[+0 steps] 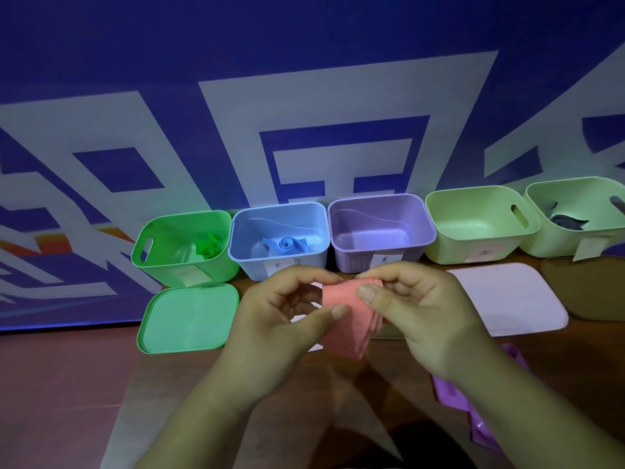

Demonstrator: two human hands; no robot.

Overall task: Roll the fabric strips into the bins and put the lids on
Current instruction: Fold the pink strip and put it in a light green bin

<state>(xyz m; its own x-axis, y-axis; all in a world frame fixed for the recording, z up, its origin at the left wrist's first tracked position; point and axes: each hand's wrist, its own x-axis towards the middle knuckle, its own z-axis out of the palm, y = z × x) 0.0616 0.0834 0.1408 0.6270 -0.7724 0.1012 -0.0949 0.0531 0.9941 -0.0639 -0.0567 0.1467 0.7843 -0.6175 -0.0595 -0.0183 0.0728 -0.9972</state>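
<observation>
Left hand (287, 308) and right hand (417, 309) both pinch a salmon-pink fabric strip (341, 321), which is partly rolled and held between them. The thumbs press its near face and the fingers curl over its far edge. Just beyond the hands stand a pale blue plastic bin (248, 265), containing a blue fabric roll (285, 245), and a lilac plastic bin (351, 262). A green square lid (189, 319) lies flat to the left, a pale pink lid (507, 299) to the right. A purple fabric strip (449, 394) lies on the brown tabletop (575, 367), near right, beside the right forearm.
</observation>
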